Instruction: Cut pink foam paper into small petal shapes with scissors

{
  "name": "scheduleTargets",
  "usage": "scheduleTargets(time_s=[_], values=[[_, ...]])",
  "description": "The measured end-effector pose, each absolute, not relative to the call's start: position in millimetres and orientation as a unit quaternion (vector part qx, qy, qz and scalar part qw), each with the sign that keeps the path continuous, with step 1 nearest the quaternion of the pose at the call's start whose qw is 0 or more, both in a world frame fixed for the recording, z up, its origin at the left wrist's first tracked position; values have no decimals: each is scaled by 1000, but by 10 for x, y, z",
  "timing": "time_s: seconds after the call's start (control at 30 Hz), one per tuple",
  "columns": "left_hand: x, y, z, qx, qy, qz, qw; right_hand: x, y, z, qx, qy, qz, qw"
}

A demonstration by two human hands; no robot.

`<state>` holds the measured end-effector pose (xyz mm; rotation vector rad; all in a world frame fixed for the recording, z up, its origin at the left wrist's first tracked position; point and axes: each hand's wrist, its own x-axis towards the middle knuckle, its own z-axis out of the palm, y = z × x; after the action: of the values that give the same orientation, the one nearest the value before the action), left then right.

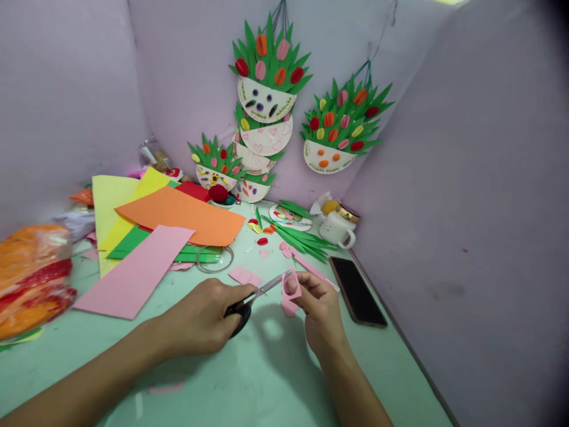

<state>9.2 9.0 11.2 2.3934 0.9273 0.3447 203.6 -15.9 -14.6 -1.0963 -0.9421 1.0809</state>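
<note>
My left hand grips black-handled scissors, with the blades pointing right toward my other hand. Between the fingers and thumb of my right hand is a small piece of pink paper. The scissor tips meet the upper edge of this piece. Whether the blades are parted is too small to tell. Just behind the scissors, a pink paper strip lies on the table. Small pink cut-outs and a pink stick-like object lie beyond my right hand.
Coloured sheets, an orange one and a pink one among them, are piled at left beside a bangle-like ring. A phone and a white mug stand at right. Green paper leaves lie behind; paper flower baskets hang on the wall.
</note>
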Motion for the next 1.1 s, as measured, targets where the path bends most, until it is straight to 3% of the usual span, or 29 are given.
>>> scheduleTargets(time_s=[0.57,0.8,0.93,1.1], values=[[66,130,161,888,332,122,293,2033,-156,-166,-479,-410,475,614],[41,226,78,837,404,194,314,2028,-170,-118,-487,-367,474,635],[17,308,73,714,508,284,388,2015,-171,-85,-484,-308,498,650],[35,235,169,722,463,269,438,2008,-172,-59,-456,-255,544,656]])
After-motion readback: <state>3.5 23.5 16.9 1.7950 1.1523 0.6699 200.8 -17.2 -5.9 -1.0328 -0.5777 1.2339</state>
